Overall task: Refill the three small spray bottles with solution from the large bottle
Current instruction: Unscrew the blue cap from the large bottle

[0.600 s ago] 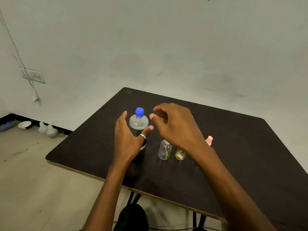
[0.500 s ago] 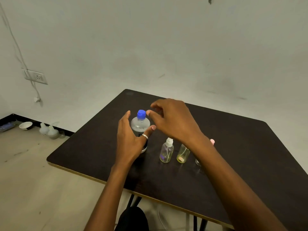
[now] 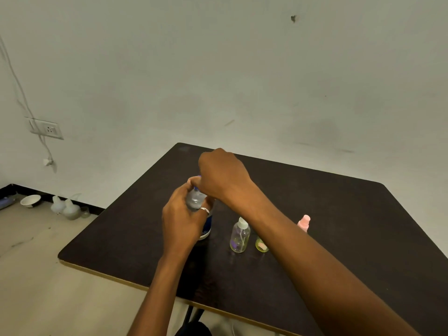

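Two hands are seen in the head view, both closed on the large bottle [image 3: 195,201], which stands upright on the dark table [image 3: 339,226], towards its left side. The bottle's clear body is gripped by the left hand [image 3: 180,221], whose fingers and thumb are curled round it; a ring [image 3: 204,210] is worn on that hand. The bottle's top is covered by the right hand [image 3: 223,178], with the fingers bent down over the blue cap [image 3: 198,176], of which only a sliver is shown.

Three small spray bottles are set in a row just to the right of the large one, apart from both hands. A clear bottle [image 3: 240,236] with a white top is nearest, a yellowish bottle [image 3: 261,246] is beside it, and a pink-topped bottle [image 3: 304,223] is partly hidden behind the right forearm.
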`<state>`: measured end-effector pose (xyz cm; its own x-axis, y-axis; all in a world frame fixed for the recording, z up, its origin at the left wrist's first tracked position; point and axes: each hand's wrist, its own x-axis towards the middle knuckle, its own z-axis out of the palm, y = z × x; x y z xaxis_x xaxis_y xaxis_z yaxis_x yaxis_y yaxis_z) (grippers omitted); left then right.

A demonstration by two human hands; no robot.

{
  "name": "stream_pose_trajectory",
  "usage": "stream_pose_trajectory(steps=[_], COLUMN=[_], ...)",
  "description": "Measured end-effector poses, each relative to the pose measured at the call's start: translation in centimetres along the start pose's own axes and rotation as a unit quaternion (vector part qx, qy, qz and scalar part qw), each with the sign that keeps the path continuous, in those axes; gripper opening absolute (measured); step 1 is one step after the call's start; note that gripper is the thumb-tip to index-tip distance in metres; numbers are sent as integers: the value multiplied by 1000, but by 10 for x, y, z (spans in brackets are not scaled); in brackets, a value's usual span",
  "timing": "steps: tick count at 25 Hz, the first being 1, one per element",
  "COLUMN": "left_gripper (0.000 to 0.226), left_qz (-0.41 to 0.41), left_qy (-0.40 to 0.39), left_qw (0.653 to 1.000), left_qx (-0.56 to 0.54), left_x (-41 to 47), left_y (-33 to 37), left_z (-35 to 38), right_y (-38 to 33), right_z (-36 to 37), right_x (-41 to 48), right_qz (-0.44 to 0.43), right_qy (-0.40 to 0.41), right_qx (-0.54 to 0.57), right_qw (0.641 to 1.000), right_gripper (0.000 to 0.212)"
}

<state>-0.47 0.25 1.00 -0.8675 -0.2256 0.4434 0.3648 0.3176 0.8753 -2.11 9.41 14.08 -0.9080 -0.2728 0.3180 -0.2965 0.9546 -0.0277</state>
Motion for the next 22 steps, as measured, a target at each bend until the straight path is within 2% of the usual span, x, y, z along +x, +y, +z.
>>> stream_pose_trajectory(steps=[5,9,14,17,20,22], left_gripper=[55,55,59,60,60,60], left_qz=[-8,-18,-29,-29,-28,-26], left_qy=[1,4,12,12,14,17], left_qw=[1000,1000,999,999,999,999], left_qx=[4,16,8,7,11,11], left_x=[0,2,2,2,2,2], left_y=[-1,-1,-2,-3,-2,-1], left_z=[-1,0,3,3,4,4], right_y=[0,3,10,13,10,4], right_z=[2,-3,-16,-23,-27,-23], right_x=[4,8,14,18,25,26], right_qz=[-13,-36,-107,-113,-70,-37], right_qy=[-30,-93,-170,-200,-179,-131], right_qx=[16,36,33,25,26,2], right_qw=[999,994,979,973,981,991], right_gripper=[38,11,25,28,28,42])
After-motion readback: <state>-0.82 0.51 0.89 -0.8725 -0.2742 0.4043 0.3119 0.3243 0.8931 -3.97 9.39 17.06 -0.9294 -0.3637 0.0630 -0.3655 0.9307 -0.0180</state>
